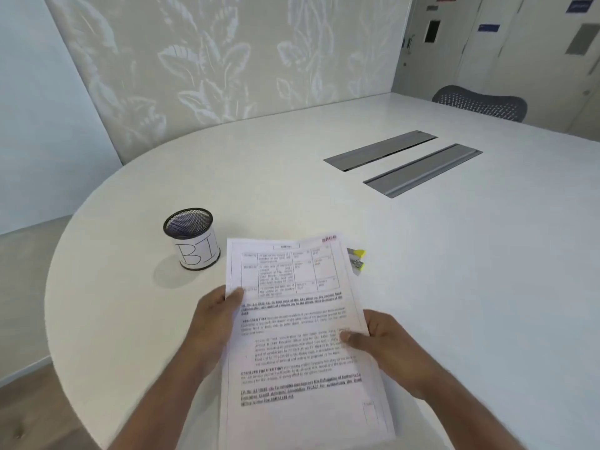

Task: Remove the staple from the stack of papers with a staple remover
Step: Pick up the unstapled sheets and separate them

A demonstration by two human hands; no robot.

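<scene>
A stack of printed papers (292, 319) is held above the white table, tilted toward me, with a table of text at its top and a pink logo in the top right corner. My left hand (211, 323) grips its left edge, thumb on the front sheet. My right hand (386, 345) grips its right edge, thumb on the page. A yellow and metal staple remover (357, 260) lies on the table just past the stack's upper right edge, partly hidden by the paper. The staple itself is too small to make out.
A black mesh pen cup (191, 237) with a white label marked "BI" stands on the white table (454, 271) left of the papers. Two grey cable hatches (402, 162) sit farther back. A mesh chair back (480, 102) shows beyond the table's far edge.
</scene>
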